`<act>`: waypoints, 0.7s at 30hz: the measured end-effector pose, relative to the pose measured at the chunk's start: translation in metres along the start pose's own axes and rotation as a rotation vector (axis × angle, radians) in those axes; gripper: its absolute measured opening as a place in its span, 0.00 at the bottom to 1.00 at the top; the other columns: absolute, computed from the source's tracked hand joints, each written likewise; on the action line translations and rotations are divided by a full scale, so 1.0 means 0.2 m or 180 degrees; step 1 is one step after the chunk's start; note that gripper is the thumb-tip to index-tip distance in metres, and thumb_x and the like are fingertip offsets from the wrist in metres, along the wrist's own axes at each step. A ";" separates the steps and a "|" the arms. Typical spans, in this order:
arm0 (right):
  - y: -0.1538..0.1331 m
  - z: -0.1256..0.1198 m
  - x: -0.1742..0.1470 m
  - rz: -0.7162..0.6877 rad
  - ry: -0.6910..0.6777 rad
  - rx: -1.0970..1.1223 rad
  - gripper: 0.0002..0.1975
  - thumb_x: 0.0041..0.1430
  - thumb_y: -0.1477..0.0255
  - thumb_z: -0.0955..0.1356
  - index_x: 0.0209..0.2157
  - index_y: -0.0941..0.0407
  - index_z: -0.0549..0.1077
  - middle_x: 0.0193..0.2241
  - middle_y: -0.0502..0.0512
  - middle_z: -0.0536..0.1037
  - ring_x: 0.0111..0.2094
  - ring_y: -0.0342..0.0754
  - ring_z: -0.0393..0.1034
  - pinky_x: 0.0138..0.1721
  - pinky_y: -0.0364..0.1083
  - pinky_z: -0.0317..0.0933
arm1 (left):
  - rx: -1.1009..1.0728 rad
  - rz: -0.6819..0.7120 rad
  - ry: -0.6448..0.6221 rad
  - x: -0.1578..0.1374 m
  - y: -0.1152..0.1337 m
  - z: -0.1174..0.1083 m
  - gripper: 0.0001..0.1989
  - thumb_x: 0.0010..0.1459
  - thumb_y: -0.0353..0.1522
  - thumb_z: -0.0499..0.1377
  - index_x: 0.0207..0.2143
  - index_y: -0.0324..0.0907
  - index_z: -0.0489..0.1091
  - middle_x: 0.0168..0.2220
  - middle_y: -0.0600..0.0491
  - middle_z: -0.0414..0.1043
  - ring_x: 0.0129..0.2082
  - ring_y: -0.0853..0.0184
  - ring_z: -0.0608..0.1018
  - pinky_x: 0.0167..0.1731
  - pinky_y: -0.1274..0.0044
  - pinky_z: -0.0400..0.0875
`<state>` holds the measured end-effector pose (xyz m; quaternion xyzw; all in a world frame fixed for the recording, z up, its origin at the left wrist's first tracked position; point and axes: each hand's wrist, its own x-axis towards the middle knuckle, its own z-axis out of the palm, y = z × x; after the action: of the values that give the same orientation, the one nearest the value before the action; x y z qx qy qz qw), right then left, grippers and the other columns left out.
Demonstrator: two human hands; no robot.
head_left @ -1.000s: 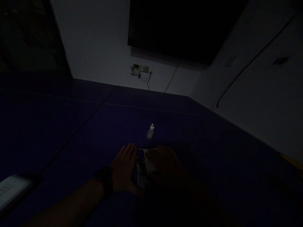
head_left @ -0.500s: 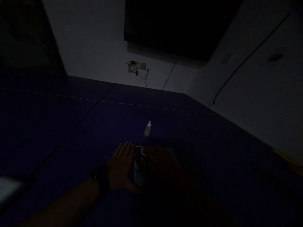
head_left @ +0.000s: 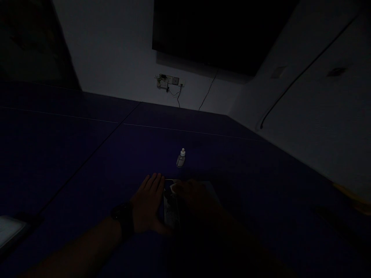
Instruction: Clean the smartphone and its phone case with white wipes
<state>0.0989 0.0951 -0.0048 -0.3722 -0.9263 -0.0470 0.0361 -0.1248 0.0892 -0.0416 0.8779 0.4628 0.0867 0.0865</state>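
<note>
Head view, very dim: my left hand [head_left: 149,204] lies flat on the dark blue tabletop [head_left: 87,162], fingers straight and together, its grip closed on nothing, thumb edge touching the left side of a flat pale card [head_left: 170,210]. A dark watch [head_left: 123,220] sits on that wrist. My right hand [head_left: 197,200] lies over the card, deep in shadow; fingertips press a small pale spot near the card's top edge, though I cannot tell how that grip is set. Any print on the card is too dark to read. Beyond my fingers stands a small clear bottle [head_left: 181,159] with a white cap, upright, apart from the card. Farther back, a wall socket [head_left: 169,82] with cables.
</note>
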 end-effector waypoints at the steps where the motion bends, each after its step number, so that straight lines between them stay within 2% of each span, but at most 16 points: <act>1: 0.00 -0.01 0.00 -0.0015 0.0021 0.0028 0.17 0.66 0.79 0.64 0.55 0.56 0.70 0.52 0.57 0.77 0.43 0.50 0.70 0.46 0.50 0.65 | 0.0002 -0.0004 -0.0004 0.00 0.00 0.00 0.69 0.36 0.66 0.57 0.68 0.26 0.46 0.69 0.26 0.44 0.69 0.35 0.49 0.66 0.51 0.44; 6: 0.02 0.00 -0.01 0.0035 -0.0093 0.0080 0.16 0.65 0.78 0.65 0.54 0.56 0.72 0.49 0.55 0.79 0.41 0.50 0.69 0.42 0.48 0.66 | 0.0032 0.0100 0.0132 -0.01 -0.01 0.01 0.68 0.39 0.67 0.55 0.69 0.28 0.44 0.70 0.28 0.42 0.69 0.36 0.49 0.65 0.50 0.44; 9: 0.05 0.03 -0.01 0.0225 -0.0138 0.0060 0.22 0.64 0.81 0.64 0.58 0.54 0.69 0.54 0.55 0.77 0.42 0.50 0.70 0.42 0.48 0.67 | 0.0075 0.0067 0.0093 -0.01 0.00 0.00 0.68 0.38 0.67 0.55 0.69 0.28 0.44 0.70 0.28 0.42 0.69 0.37 0.48 0.66 0.51 0.43; 13: 0.08 0.03 0.01 0.0417 -0.0238 0.0021 0.27 0.64 0.82 0.61 0.62 0.53 0.66 0.62 0.55 0.70 0.45 0.51 0.71 0.45 0.49 0.69 | 0.0067 -0.0030 -0.0081 0.00 0.00 0.00 0.70 0.35 0.67 0.56 0.68 0.25 0.46 0.69 0.26 0.42 0.69 0.36 0.48 0.66 0.51 0.43; 17: 0.08 -0.02 0.00 0.0411 -0.0401 0.0208 0.26 0.65 0.81 0.61 0.61 0.51 0.67 0.59 0.56 0.73 0.48 0.51 0.73 0.50 0.52 0.67 | 0.0037 0.0019 0.0094 -0.01 0.00 0.01 0.69 0.37 0.67 0.56 0.69 0.27 0.45 0.70 0.28 0.42 0.69 0.36 0.50 0.66 0.50 0.43; 21: 0.07 -0.03 0.00 0.0340 -0.0409 0.0351 0.25 0.66 0.80 0.61 0.61 0.50 0.68 0.59 0.53 0.73 0.48 0.49 0.74 0.51 0.49 0.66 | 0.0072 0.0040 0.0047 -0.01 -0.01 0.02 0.70 0.36 0.67 0.56 0.69 0.27 0.45 0.70 0.28 0.41 0.69 0.36 0.49 0.66 0.51 0.44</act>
<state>0.1092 0.1039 0.0023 -0.4207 -0.9067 0.0300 -0.0005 -0.1272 0.0887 -0.0452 0.8811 0.4588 0.0885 0.0726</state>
